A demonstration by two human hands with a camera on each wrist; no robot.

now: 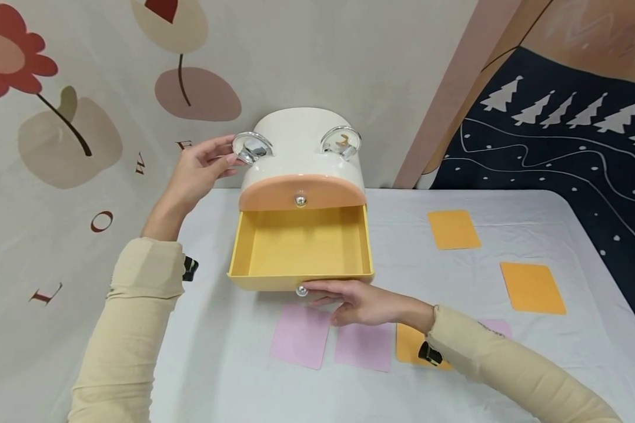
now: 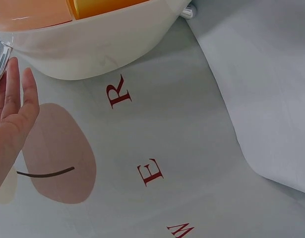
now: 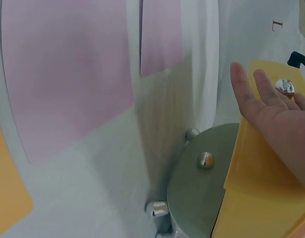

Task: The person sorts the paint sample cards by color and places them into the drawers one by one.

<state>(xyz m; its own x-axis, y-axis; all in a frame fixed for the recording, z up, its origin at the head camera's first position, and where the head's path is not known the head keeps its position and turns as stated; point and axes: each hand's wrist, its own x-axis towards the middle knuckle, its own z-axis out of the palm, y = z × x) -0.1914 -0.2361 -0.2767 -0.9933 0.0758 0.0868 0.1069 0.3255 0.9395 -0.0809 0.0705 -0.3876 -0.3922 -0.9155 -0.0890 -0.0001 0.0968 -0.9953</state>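
A white storage box (image 1: pixel 307 141) with a rounded top stands on the table, with a peach upper drawer (image 1: pixel 275 192) and a yellow drawer (image 1: pixel 301 244) pulled out below it. My left hand (image 1: pixel 201 167) touches the outer edge of the box's left silver ornament (image 1: pixel 251 147), its fingers (image 2: pixel 13 91) extended in the left wrist view. At the yellow drawer's front, my right hand (image 1: pixel 367 302) reaches along the face with straightish fingers, the fingertips touching or just beside the silver knob (image 1: pixel 301 290). That knob (image 3: pixel 284 87) partly shows behind the fingers in the right wrist view.
Pink cards (image 1: pixel 300 338) and orange cards (image 1: pixel 454 229) lie on the white tablecloth (image 1: pixel 217 364), some under the right forearm. A green lower front (image 3: pixel 192 193) and silver feet (image 3: pixel 156 208) show beneath the drawer. A printed wall cloth (image 1: pixel 307 59) hangs close behind the box.
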